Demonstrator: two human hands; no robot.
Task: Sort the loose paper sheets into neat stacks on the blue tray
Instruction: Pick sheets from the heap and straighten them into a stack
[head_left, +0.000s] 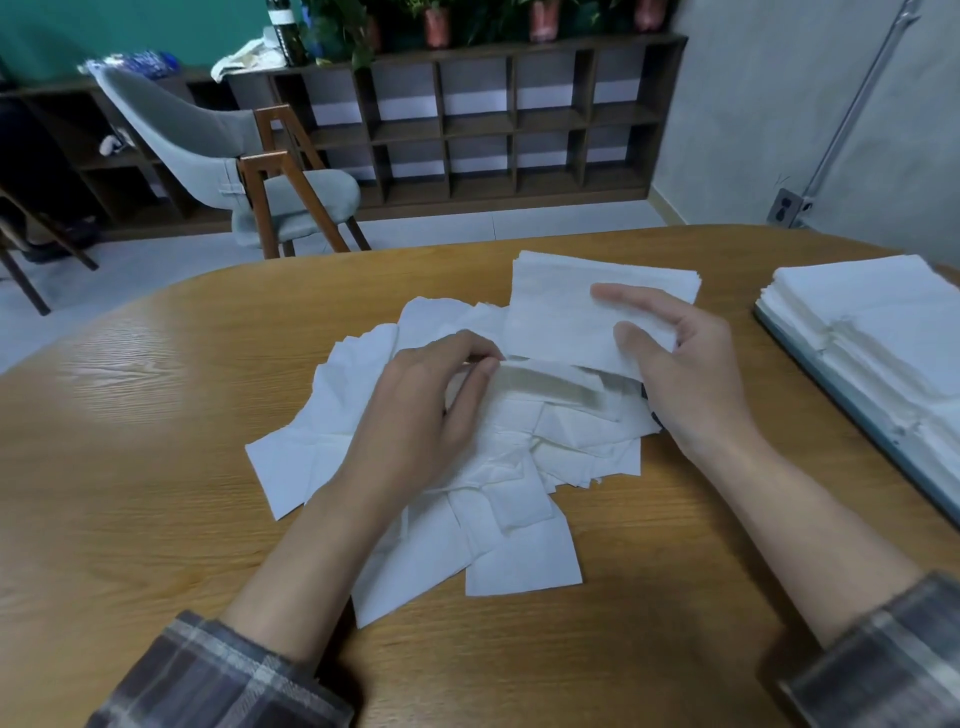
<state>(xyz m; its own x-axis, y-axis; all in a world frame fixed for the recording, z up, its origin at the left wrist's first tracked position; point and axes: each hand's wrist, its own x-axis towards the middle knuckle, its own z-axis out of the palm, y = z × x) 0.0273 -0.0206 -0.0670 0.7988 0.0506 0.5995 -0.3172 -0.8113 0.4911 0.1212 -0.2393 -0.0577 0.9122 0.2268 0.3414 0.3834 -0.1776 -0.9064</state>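
A loose heap of white paper sheets lies spread on the middle of the wooden table. My right hand holds a small squared bundle of sheets lifted above the heap's far side, thumb and fingers on its right edge. My left hand rests on the heap with its fingertips pinching the bundle's near left corner. At the right edge sits the blue tray, carrying neat stacks of white sheets.
A grey chair with wooden legs stands beyond the table's far left edge. A dark cubby shelf with potted plants lines the back wall. The table's curved far edge runs just behind the bundle.
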